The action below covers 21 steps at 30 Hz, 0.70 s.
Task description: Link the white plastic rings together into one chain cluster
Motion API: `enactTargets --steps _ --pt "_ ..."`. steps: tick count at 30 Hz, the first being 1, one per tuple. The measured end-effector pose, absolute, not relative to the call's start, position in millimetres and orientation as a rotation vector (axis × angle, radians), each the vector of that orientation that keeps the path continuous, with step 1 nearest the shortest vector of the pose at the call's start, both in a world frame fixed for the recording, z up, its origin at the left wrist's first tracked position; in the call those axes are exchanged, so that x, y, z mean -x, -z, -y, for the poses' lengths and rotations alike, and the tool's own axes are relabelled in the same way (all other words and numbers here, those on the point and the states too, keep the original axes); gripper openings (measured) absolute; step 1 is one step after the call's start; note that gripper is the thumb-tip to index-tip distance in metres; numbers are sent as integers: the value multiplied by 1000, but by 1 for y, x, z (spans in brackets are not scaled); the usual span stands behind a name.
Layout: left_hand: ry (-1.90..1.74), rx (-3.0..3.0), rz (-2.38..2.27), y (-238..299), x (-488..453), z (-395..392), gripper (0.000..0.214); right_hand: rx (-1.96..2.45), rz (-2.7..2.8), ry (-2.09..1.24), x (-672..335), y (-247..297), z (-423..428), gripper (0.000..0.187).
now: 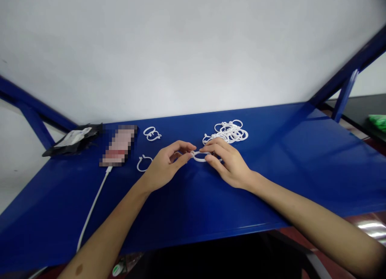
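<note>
A white plastic ring (199, 159), like a snap curtain ring, is held between my two hands just above the blue table. My left hand (164, 164) pinches its left end, where small end pieces show, between thumb and fingers. On the other side, my right hand (226, 160) grips the ring with its thumb and fingertips, which cover its right part. A bit of white shows under the right hand; I cannot tell whether it is another ring. Behind that hand lies a tangled pile of similar white rings (232, 132). One open ring (138, 165) rests beside my left hand.
Two linked or overlapping rings (152, 134) lie at the back left of the blue table (187, 214). Further left are a pixelated phone (120, 144) with a white cable (93, 206) and a black plastic package (74, 138). Blue frame bars rise at both sides.
</note>
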<state>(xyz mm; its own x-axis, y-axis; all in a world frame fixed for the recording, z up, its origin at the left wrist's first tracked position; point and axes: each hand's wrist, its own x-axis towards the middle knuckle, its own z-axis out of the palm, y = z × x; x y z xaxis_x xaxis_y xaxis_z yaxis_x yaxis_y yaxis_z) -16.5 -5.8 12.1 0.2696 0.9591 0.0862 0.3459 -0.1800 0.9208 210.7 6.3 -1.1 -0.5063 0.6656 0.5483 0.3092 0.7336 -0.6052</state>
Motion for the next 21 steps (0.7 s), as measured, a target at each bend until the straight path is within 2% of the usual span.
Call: enactTargets --steps 6,8,12,21 --pt "-1021 -1811 -1224 -11 14 5 15 836 1988 -897 -207 7 -8 34" --pt "-1053 -1827 -1192 -10 14 4 14 855 1960 -957 -206 8 -8 31" --pt "-1068 -1810 -1114 -7 12 6 13 889 1882 -1011 -204 8 -6 19" --pt "-1104 -1710 -1111 0 3 9 20 908 1874 -970 -203 8 0 21"
